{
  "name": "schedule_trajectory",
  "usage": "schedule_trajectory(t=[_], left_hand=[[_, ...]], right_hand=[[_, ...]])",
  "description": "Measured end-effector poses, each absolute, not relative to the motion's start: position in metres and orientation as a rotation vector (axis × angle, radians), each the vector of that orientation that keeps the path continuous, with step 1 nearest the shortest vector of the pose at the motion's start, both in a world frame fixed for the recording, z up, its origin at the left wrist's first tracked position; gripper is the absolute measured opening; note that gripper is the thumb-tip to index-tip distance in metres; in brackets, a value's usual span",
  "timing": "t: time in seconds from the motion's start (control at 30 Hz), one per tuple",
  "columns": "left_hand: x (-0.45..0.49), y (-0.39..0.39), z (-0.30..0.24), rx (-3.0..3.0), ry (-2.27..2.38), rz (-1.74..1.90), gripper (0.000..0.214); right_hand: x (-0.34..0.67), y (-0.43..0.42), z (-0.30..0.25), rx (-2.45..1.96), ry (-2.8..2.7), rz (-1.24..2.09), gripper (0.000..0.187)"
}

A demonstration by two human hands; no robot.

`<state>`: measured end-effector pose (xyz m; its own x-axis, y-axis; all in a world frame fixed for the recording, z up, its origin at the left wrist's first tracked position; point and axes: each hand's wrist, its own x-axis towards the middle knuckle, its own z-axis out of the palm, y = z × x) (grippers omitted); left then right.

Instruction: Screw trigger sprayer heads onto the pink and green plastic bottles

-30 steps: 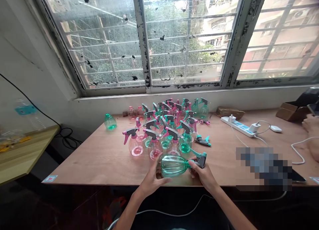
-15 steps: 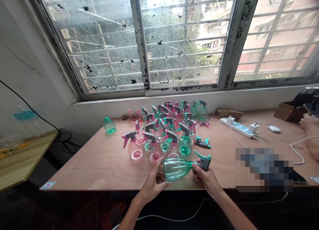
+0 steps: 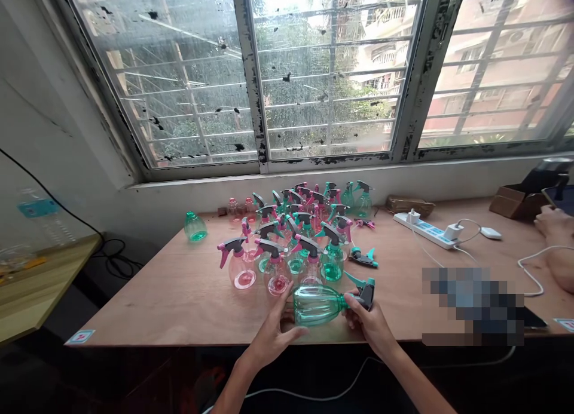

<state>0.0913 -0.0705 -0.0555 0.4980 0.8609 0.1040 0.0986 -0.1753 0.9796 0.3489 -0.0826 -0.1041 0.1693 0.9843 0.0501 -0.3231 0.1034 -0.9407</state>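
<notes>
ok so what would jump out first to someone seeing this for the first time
The crowd of pink and teal spray bottles bunched in the middle of the wooden table catches the eye first. At the near edge, the left hand and right hand hold a green spray bottle lying sideways, left at its base, right at the trigger end. Behind it all runs a wide barred window with peeling frames.

A green spray bottle [image 3: 319, 304] is held sideways above the wooden table [image 3: 179, 294]: its body is cupped by the left hand [image 3: 273, 336], its trigger head [image 3: 364, 291] gripped by the right hand [image 3: 370, 324]. Assembled spray bottles [image 3: 296, 235] are clustered just behind.
</notes>
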Motion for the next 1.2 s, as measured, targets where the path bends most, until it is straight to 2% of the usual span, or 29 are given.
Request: schedule_trajectory(t=[0.17, 0.33, 0.57, 0.7, 0.93, 1.2], left_hand=[[0.092, -0.071, -0.055, 1.633, 0.812, 0.872, 0.1], [0.09, -0.07, -0.055, 1.597, 0.855, 0.833, 0.092], [0.091, -0.067, -0.065, 1.676, 0.875, 0.882, 0.094], [0.09, -0.068, -0.062, 1.636, 0.852, 0.861, 0.104], [0.09, -0.07, -0.052, 1.677, 0.898, 0.796, 0.101], [0.089, -0.069, -0.055, 1.681, 0.86, 0.768, 0.112]], right_hand=[[0.349, -0.084, -0.104, -0.986, -0.921, 1.135, 0.039], [0.348, -0.086, -0.101, -0.987, -0.947, 1.134, 0.039], [0.35, -0.085, -0.103, -0.979, -0.938, 1.138, 0.039], [0.35, -0.085, -0.103, -0.978, -0.938, 1.145, 0.038], [0.35, -0.084, -0.106, -0.968, -0.926, 1.149, 0.038], [0.351, -0.083, -0.108, -0.954, -0.924, 1.159, 0.036]])
